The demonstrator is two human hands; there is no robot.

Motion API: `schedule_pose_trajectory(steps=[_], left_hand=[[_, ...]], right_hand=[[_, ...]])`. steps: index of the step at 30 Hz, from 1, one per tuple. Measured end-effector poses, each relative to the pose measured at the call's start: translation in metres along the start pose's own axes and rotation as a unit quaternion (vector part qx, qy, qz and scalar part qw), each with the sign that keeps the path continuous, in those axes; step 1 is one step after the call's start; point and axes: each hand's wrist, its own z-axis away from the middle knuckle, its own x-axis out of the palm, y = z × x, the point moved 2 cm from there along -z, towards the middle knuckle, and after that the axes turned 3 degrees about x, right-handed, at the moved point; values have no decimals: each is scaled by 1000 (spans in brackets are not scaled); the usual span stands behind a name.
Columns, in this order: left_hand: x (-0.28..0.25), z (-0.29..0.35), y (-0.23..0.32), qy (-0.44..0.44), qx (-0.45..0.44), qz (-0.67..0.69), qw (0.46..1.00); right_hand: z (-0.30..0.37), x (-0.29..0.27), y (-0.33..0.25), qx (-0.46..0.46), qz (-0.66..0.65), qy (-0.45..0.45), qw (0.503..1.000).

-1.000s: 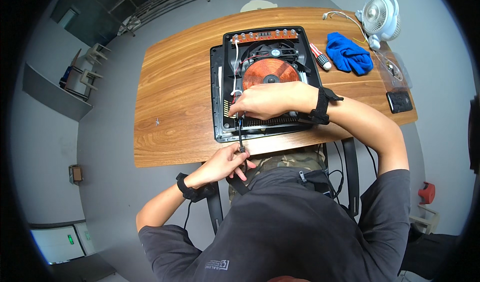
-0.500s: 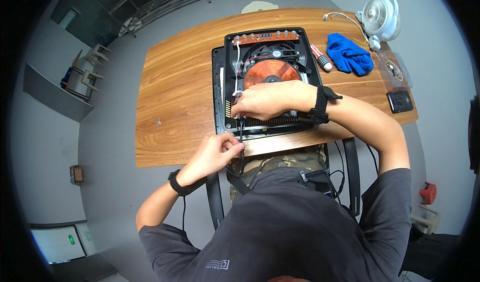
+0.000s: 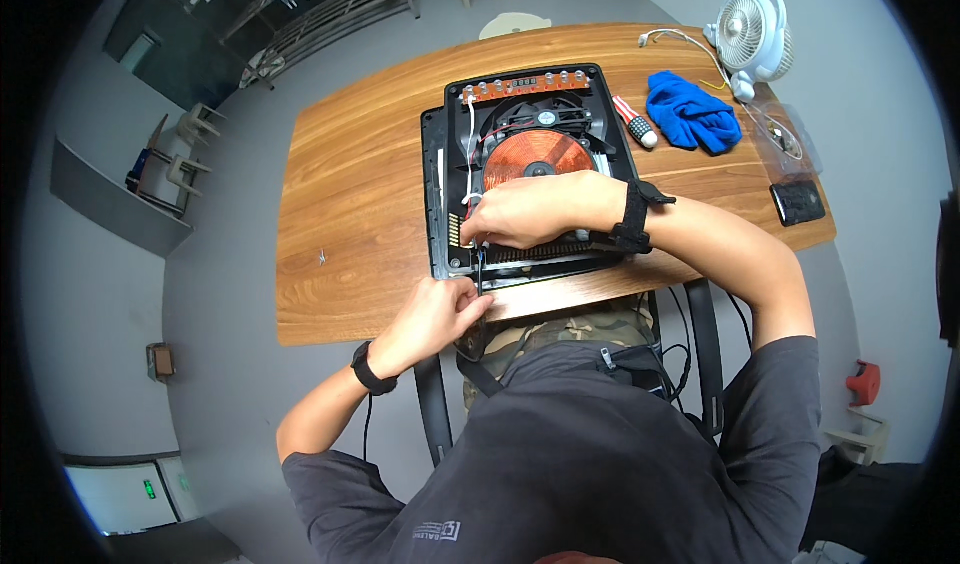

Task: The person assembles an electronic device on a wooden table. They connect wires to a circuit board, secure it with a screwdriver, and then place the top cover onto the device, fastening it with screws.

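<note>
An opened induction cooker (image 3: 452,129) lies on the table, its copper coil (image 3: 525,159) and orange circuit board (image 3: 545,83) exposed. My right hand (image 3: 535,211) reaches over its near left corner, fingers pinched together by the wires there; what they grip is hidden beneath the hand. A black power cord (image 3: 481,267) runs from that corner over the table's near edge. My left hand (image 3: 437,314) is closed around this cord just below the corner. A white wire (image 3: 470,144) runs down the left side of the cooker toward my right fingers.
Right of the cooker lie a screwdriver with a red-striped handle (image 3: 637,124), a blue cloth (image 3: 693,114) and a black flat box-shaped item (image 3: 797,203). A white fan (image 3: 752,34) stands at the far right corner. Small metal bits (image 3: 322,257) lie at left on the wooden table (image 3: 350,164).
The view has shifted slightly. My left hand has curled its fingers more and moved slightly down along the cord. My right hand stays at the same corner of the cooker.
</note>
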Motion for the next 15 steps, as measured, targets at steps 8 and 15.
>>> schedule_pose_trajectory(steps=[8,15], left_hand=[[-42,-1,5,56,-29,42,997],[-64,-34,22,127,49,-6,991]], right_hand=[[15,-21,6,11,-38,24,999],[57,-71,20,91,-32,108,990]])
